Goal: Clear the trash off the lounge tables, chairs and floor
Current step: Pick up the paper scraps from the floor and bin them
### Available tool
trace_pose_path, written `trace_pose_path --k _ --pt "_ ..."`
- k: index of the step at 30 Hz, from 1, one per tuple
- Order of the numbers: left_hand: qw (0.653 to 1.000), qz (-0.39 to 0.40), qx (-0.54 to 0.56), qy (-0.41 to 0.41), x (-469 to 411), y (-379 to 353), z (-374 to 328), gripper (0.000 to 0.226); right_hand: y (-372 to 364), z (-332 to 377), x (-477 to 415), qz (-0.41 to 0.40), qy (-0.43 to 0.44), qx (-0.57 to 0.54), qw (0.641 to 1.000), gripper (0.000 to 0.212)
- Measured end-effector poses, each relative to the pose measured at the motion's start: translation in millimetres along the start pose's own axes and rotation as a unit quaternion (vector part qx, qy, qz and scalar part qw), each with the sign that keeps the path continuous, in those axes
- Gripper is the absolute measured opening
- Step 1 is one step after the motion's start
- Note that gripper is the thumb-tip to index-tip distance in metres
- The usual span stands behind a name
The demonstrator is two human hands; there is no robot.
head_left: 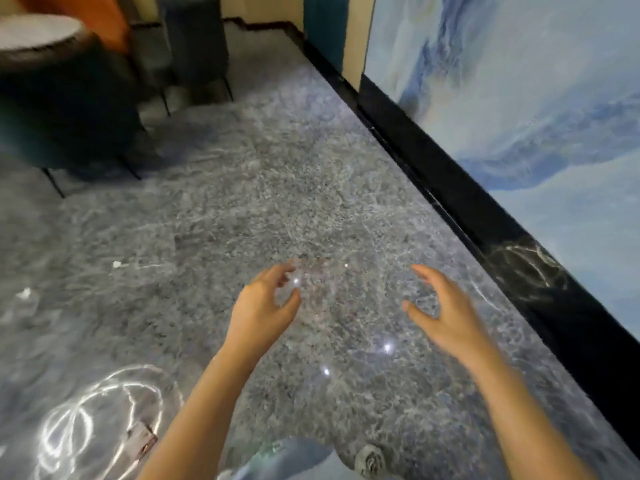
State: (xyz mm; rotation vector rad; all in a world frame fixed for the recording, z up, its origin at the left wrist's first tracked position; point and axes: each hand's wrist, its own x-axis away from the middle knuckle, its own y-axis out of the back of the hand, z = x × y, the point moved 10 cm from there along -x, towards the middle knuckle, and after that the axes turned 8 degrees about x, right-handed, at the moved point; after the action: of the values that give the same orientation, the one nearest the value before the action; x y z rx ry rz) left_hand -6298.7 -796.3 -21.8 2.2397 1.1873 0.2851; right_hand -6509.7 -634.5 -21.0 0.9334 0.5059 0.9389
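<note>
Now held out low over a glossy grey marbled floor (242,188), both bare arms. Left hand (266,306) with fingers loosely curled and thumb apart, gripping nothing. Right hand (440,313) much the same, fingers spread wide and bent, palm turned inward, also empty. Well apart from each other; cannot tell whether either touches the floor.

Trash off to the left: a small white scrap (117,264) on the floor, well left of the left hand, and a second white scrap (25,292) further left near the edge of view, both too blurred to name. Lower down, just beside the left forearm, a flat pale packet (142,441) with a reddish edge, lying on the floor among bright light reflections.

Up at far left, a round table (38,32) with a pale top, a dark teal chair (59,116) on thin black legs in front of it, and a second dark chair (194,46) further back near the wall. Along the right, a black skirting (450,188) under a blue-white marbled wall panel (519,98). At the bottom edge, a blue-trousered knee (291,455) and what looks like a shoe toe (370,462).
</note>
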Motion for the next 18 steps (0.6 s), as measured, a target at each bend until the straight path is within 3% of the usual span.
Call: trace_pose_path --k 6,15,18 --pt "0.964 -0.226 -0.038 0.136 56 61 37 0.042 -44 54 -88 0.134 0.176 0.017 0.975 0.057" --pt "0.854 -0.435 -0.054 0.281 178 125 67 0.034 -143 194 -107 0.249 0.384 0.006 0.889 0.056" --pt "0.800 -0.495 -0.064 0.335 225 143 80 0.034 -175 235 -97 0.290 0.428 0.014 0.856 0.055"
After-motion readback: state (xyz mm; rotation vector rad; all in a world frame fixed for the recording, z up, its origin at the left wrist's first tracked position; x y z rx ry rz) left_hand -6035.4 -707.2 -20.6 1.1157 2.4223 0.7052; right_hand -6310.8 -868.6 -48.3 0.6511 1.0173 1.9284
